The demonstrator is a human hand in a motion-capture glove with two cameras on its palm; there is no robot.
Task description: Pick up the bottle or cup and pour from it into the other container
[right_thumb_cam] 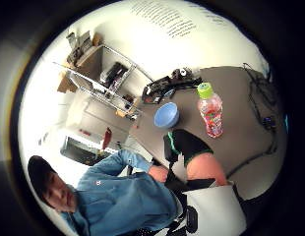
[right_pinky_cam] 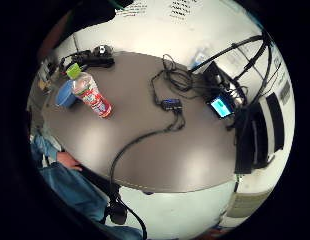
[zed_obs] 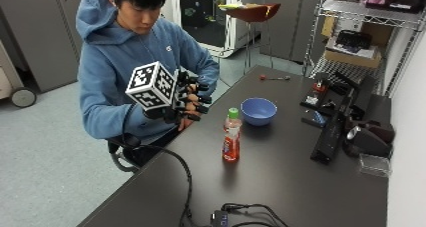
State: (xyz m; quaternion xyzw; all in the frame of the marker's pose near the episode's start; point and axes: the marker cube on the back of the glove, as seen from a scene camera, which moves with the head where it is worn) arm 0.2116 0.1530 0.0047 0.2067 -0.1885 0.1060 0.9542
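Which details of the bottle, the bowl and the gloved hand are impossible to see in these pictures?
- Clear plastic bottle with green cap: label text too small in every view.
- Blue bowl: inside partly hidden by its near rim, outside view.
- Black-gloved right hand: palm and fingertips hidden behind the glove's rig, outside view.

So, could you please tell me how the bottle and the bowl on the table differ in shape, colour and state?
The bottle is tall and narrow, while the bowl is low and wide. The bottle is clear with a red label; the bowl is plain blue. The bottle is closed by a green cap, whereas the bowl is open at the top. Both stand upright on the dark table, close together, and neither is being touched.
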